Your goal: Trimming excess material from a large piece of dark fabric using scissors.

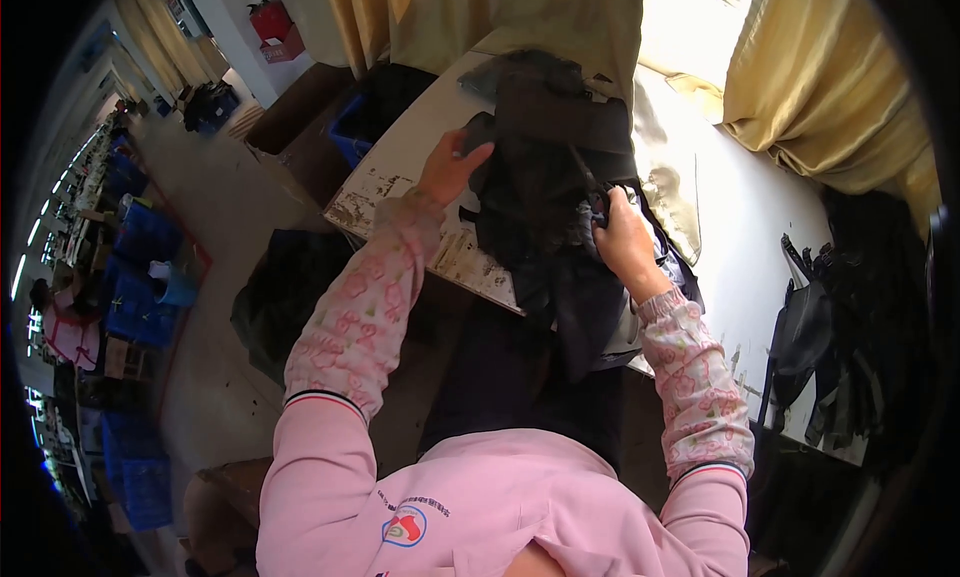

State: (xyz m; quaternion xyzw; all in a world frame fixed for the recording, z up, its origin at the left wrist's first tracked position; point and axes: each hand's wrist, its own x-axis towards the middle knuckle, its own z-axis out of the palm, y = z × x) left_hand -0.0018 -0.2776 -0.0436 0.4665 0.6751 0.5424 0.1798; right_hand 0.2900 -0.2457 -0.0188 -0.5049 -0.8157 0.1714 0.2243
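Dark fabric (545, 192), black and brownish, lies bunched over a worn pale table and droops off its near edge toward my lap. At its left side, my left hand (450, 167) is closed on the fabric's edge, thumb and fingers pinching a dark flap. My right hand (628, 235) grips a pair of scissors (583, 167) by the dark handles. Their blades point away and to the left, over the fabric; whether they touch it I cannot tell. Some white and grey material shows beneath the cloth beside my right wrist.
Black strips and pieces (805, 327) hang over the table's right side. Yellow curtains (825, 62) border the sunlit far side. A blue bin (350, 132) and a brown box (300, 117) stand left of the table. Several blue crates (140, 307) line the aisle farther left.
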